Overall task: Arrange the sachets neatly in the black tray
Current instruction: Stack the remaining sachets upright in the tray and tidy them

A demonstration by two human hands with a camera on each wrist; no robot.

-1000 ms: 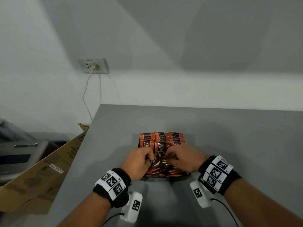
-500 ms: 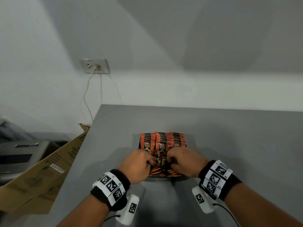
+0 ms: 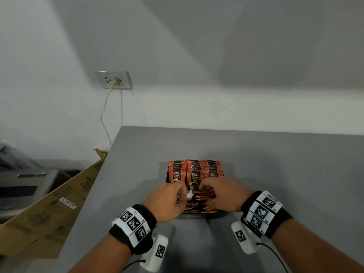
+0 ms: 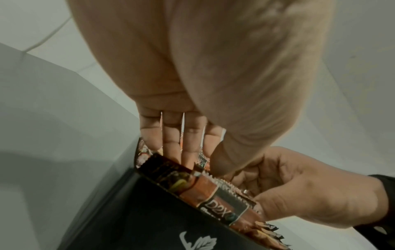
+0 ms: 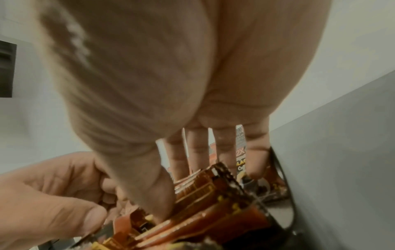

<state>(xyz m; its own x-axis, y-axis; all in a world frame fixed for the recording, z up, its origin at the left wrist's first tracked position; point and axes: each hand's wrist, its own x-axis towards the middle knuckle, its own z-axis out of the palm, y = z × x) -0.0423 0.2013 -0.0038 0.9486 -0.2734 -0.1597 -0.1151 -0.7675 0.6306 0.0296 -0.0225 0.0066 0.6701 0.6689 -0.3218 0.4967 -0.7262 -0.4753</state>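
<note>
The black tray [image 3: 197, 213] sits mid-table, and its dark wall with a white leaf mark [image 4: 149, 219] fills the left wrist view. Upright rows of orange-and-black sachets [image 3: 195, 170] fill its far half. Several loose sachets [image 3: 202, 201] lie flat at the near end. My left hand [image 3: 182, 191] and right hand [image 3: 203, 189] meet over this loose pile. The left hand [image 4: 203, 162] reaches its fingers behind a bundle with the thumb in front. The right hand [image 5: 183, 189] pinches a bundle [image 5: 209, 191] between fingers and thumb. The tray floor is hidden.
The grey table [image 3: 275, 164] reaches a white wall at the back, and its left edge runs close to the tray. A cardboard box [image 3: 49, 209] leans beside that edge. A wall socket [image 3: 113, 79] with a cable hangs above the box.
Both hands have edged a little farther into the tray, toward the upright rows, and drawn closer together over the loose sachets.
</note>
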